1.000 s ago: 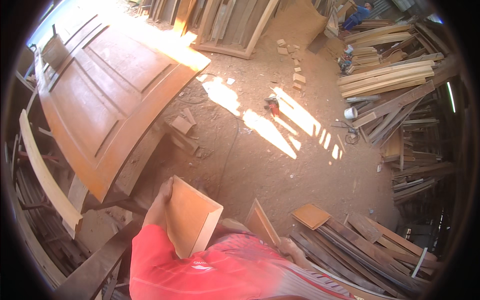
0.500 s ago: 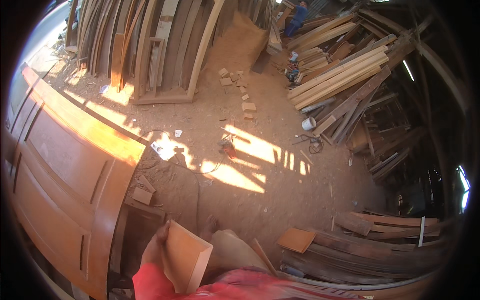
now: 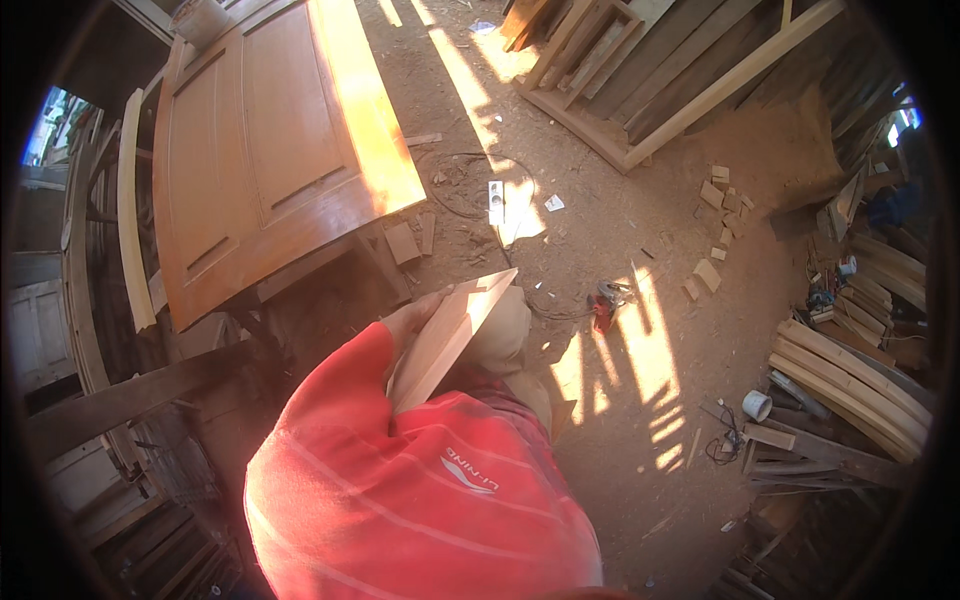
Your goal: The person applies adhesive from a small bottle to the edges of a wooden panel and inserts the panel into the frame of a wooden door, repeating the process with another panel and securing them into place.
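My left hand (image 3: 408,318) is closed around the edge of a short, flat wooden board (image 3: 452,332), held close against my red shirt. The board is tilted, with sunlight on its far tip. Beyond it, to the left, lies a varnished wooden door (image 3: 290,120) with recessed panels, raised off the ground. The board is apart from the door. My right hand is not visible in this view.
A red power tool (image 3: 606,304) and its cable lie on the dirt floor ahead. Small wood offcuts (image 3: 710,272) are scattered farther right. Planks (image 3: 850,380) are stacked at the right, near a white bucket (image 3: 757,405). A bucket (image 3: 200,22) stands on the door's far end.
My view has turned to the left, so the door appears farther up and more of my shirt shows. The board is still in my left hand and now appears more edge-on.
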Demonstrator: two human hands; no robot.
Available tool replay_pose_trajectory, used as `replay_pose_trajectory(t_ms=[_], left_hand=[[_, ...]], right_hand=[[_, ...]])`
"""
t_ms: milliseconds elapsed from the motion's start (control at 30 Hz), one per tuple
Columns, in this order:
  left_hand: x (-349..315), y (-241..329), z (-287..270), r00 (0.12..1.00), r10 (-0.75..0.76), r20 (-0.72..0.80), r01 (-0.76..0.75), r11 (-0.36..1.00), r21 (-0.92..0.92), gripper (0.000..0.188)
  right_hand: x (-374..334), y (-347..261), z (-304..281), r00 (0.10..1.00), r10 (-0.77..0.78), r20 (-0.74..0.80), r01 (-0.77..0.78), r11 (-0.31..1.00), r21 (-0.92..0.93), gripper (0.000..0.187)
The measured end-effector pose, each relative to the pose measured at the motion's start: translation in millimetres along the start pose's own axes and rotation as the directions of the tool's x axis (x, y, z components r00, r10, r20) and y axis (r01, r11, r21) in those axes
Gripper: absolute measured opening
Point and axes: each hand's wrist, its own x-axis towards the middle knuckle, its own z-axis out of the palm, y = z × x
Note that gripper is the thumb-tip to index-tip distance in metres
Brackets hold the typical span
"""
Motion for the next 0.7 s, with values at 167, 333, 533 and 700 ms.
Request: replay_pose_trajectory(t_ms=[167,333,533,700], left_hand=[[25.3,70.1,-4.4,0.999,-0.019,-0.048,0.016,0.998,-0.056,0.070],[78.0,91.0,-19.0,0.991,-0.079,-0.104,0.061,0.984,-0.169,0.070],[121.7,132.7,-72.1,0.974,-0.195,-0.114,0.153,0.942,-0.300,0.070],[166.2,202.6,-107.6,0.980,-0.155,-0.121,0.083,0.883,-0.462,0.070]], right_hand=[[110.7,-40.2,-117.5,0.993,-0.076,-0.094,0.082,0.995,0.062,0.031],[213.4,-96.9,-186.4,0.972,-0.215,-0.095,0.215,0.976,-0.010,0.031],[325.5,-187.8,-271.2,0.947,-0.300,-0.111,0.276,0.942,-0.193,0.031],[421.6,-285.5,-389.3,0.869,-0.444,-0.217,0.356,0.867,-0.350,0.033]])
